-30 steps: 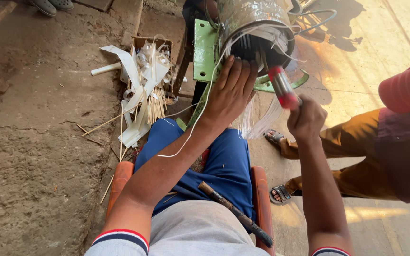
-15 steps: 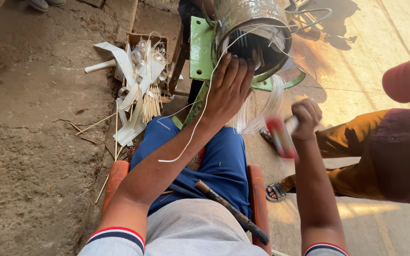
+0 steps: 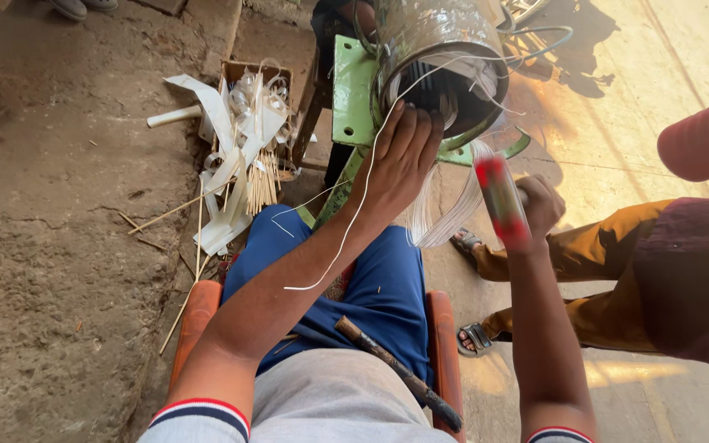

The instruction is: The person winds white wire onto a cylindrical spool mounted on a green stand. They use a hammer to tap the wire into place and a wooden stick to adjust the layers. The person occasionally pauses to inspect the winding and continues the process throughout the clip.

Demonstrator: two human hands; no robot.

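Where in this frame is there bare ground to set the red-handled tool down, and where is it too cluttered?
Free: the bare dirt floor left of the orange seat edge, below the scrap pile. Also the sunlit concrete right of the metal drum.

Crowded: the box of white strips and sticks; around the left hand at the drum; by the right hand, beside another person's sandalled feet.

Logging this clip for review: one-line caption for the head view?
Seated person's left hand presses on a metal motor housing while the right hand grips a red-handled tool.
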